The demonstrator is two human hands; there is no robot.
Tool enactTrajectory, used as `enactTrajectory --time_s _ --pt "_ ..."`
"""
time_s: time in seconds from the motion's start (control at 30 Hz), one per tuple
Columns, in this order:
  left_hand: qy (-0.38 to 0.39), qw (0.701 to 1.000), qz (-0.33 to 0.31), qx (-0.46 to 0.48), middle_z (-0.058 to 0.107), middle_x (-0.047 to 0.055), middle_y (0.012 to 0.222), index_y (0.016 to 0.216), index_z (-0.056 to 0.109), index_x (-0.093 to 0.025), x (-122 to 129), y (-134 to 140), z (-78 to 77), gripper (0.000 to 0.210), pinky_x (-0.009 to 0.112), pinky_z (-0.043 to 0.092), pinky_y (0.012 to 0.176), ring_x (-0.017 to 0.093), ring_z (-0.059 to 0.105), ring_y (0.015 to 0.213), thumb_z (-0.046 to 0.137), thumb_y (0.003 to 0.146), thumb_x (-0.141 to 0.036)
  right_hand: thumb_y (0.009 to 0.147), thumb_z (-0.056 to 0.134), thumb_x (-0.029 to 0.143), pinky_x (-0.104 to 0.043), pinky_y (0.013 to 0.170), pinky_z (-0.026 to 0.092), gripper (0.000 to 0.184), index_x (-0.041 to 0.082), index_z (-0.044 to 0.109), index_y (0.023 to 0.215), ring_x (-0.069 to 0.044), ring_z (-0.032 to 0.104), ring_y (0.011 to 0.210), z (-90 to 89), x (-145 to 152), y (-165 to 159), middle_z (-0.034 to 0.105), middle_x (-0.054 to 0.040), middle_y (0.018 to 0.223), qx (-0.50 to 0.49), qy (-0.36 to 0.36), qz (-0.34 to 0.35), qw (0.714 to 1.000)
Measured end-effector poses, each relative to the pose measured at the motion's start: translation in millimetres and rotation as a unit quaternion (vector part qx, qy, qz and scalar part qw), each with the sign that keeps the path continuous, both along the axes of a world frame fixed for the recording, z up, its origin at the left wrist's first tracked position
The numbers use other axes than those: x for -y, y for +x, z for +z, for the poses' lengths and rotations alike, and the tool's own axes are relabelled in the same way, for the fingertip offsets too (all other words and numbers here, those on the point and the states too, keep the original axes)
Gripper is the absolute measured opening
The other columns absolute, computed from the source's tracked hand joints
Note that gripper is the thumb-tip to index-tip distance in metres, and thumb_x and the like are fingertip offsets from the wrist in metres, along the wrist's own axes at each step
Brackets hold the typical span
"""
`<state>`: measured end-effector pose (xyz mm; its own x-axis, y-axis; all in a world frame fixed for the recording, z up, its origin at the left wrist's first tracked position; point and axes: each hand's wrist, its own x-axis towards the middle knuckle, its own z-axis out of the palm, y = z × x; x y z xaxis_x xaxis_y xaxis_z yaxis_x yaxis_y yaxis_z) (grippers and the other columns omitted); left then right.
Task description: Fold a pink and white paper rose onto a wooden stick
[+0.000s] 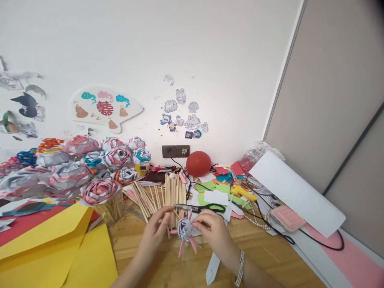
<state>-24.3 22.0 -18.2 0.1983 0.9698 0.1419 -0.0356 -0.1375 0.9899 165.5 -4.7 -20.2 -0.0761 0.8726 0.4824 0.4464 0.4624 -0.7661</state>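
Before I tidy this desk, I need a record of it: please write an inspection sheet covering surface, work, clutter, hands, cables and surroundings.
Surface: wooden tabletop, partly covered toward the wall.
Job's things: paper flower with pink petals, between the hands.
Clutter: scissors, wooden sticks, paper scraps, yellow glue gun.
Hands: right hand pinches the flower's right edge; left hand is beside it, contact unclear.
Cables: black cable trails from the glue gun; another cable enters the wall socket.
Surroundings: white wall with paper cutouts; red balloon near it.
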Motion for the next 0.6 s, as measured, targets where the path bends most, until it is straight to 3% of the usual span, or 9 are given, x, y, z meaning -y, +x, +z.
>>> enactTrajectory --time_s 0.07,0.17,0.27,0.33,0.43,0.57,0.6 --pt "0.131 0.986 0.007 -0.102 0.060 0.008 0.108 0.097 0.065 -0.025 3.8 -1.7 3.1 0.033 0.036 0.045 0.084 0.027 0.052 0.105 0.067 0.067 -0.040 0.075 0.056 0.013 -0.024 0.058 0.042 0.014 0.019 0.066 0.069 -0.015 0.055 0.065 -1.6 -0.6 0.3 0.060 -0.0025 0.069 0.003 0.011 -0.022 1.000" --pt "0.310 0.906 -0.021 -0.285 0.060 0.010 0.115 0.110 0.059 -0.028 12.1 2.1 3.4 0.040 0.036 0.046 0.086 0.027 0.054 0.107 0.065 0.071 -0.029 0.076 0.055 0.011 -0.024 0.062 0.044 0.014 0.018 0.066 0.070 -0.015 0.056 0.069 -1.3 0.2 0.4 0.059 -0.0027 0.071 0.007 0.026 -0.008 1.000" --pt "0.380 0.855 -0.023 -0.352 0.066 0.010 0.105 0.104 0.062 -0.025 15.8 7.3 -3.3 0.029 0.035 0.049 0.083 0.024 0.060 0.097 0.060 0.075 -0.022 0.076 0.056 0.012 -0.023 0.063 0.044 0.013 0.019 0.065 0.070 -0.015 0.056 0.070 -0.9 1.0 -0.8 0.058 -0.0020 0.072 0.005 0.033 0.011 0.999" --pt "0.383 0.858 -0.014 -0.342 0.068 0.011 0.099 0.098 0.064 -0.023 15.1 8.8 -8.5 0.022 0.034 0.050 0.081 0.023 0.062 0.093 0.058 0.077 -0.021 0.076 0.056 0.012 -0.023 0.061 0.044 0.012 0.019 0.065 0.071 -0.014 0.056 0.069 -1.3 1.0 -1.8 0.058 -0.0016 0.072 -0.001 0.026 0.015 1.000" --pt "0.335 0.893 -0.021 -0.301 0.067 0.011 0.102 0.098 0.066 -0.026 13.3 10.0 -8.5 0.023 0.035 0.048 0.084 0.024 0.060 0.096 0.059 0.077 -0.023 0.074 0.057 0.012 -0.022 0.060 0.044 0.011 0.019 0.065 0.071 -0.014 0.056 0.069 -2.0 -0.1 -2.2 0.058 -0.0014 0.072 -0.015 0.005 0.010 1.000" --pt "0.247 0.941 0.006 -0.232 0.058 0.012 0.117 0.104 0.065 -0.030 17.7 14.5 15.2 0.036 0.041 0.042 0.090 0.032 0.051 0.109 0.068 0.068 -0.027 0.071 0.058 0.011 -0.024 0.061 0.043 0.010 0.018 0.064 0.069 -0.015 0.056 0.068 -2.8 -4.9 0.8 0.059 -0.0017 0.072 -0.052 -0.032 -0.019 0.998" --pt "0.243 0.947 0.017 -0.212 0.060 0.012 0.112 0.100 0.067 -0.029 21.7 15.1 22.5 0.032 0.041 0.041 0.089 0.033 0.052 0.106 0.069 0.068 -0.027 0.071 0.058 0.011 -0.024 0.061 0.043 0.010 0.018 0.064 0.068 -0.016 0.056 0.068 -3.2 -6.6 2.1 0.059 -0.0020 0.072 -0.064 -0.039 -0.028 0.997"
